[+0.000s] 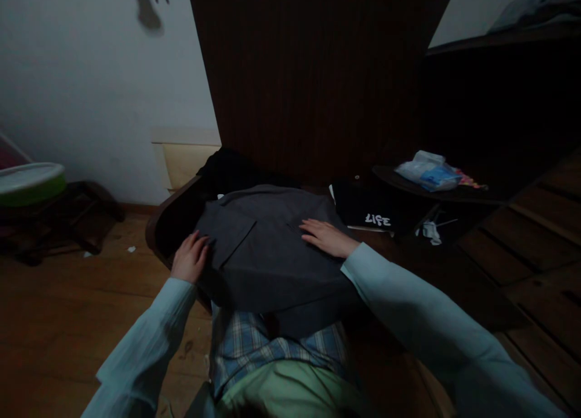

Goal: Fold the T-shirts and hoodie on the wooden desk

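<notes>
A dark grey garment (pixel 276 248) lies spread out in front of me, its near edge hanging over my plaid-covered lap. Straight slanted lines, like seams or pocket edges, run across its left and right parts. My right hand (pixel 329 238) rests flat on the garment's right side, fingers stretched out. At the left edge of the cloth is my left hand (pixel 189 257), fingers slightly bent and apart, fingertips touching the border. The dark surface under the garment is mostly hidden.
Beyond the garment lies black cloth (pixel 236 167). To the right are a black item with white markings (pixel 363 206) and a shelf (pixel 390 177) bearing a plastic packet (pixel 429 171). A curved dark wooden edge (pixel 157 227) borders the left. A stool (pixel 88 215) holds a green-sided round container (pixel 34 185).
</notes>
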Action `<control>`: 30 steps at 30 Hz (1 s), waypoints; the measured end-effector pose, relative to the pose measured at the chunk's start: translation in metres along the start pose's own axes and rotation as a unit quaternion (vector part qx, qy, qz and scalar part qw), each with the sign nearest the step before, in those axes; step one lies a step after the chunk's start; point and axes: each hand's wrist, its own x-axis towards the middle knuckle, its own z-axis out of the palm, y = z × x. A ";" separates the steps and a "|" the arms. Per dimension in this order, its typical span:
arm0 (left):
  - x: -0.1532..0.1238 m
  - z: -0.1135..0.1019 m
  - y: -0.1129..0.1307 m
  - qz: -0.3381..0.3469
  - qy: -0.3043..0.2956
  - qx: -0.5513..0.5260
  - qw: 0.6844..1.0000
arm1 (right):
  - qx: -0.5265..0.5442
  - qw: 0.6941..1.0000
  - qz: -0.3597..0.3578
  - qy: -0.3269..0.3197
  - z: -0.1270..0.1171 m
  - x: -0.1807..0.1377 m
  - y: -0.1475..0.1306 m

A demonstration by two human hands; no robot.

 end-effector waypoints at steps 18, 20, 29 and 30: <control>0.065 -0.019 -0.008 -0.180 -0.136 -0.110 0.968 | 0.040 0.991 -0.122 0.032 0.078 0.116 -0.058; 0.069 -0.024 -0.002 -0.169 -0.124 -0.153 0.966 | 0.046 0.991 -0.118 0.037 0.077 0.116 -0.060; 0.062 -0.035 0.110 0.012 -0.054 0.060 0.997 | 0.262 0.959 -0.055 0.094 0.079 0.124 -0.055; 0.062 -0.028 0.122 0.053 -0.093 0.073 0.991 | 0.314 0.942 -0.022 0.114 0.080 0.126 -0.051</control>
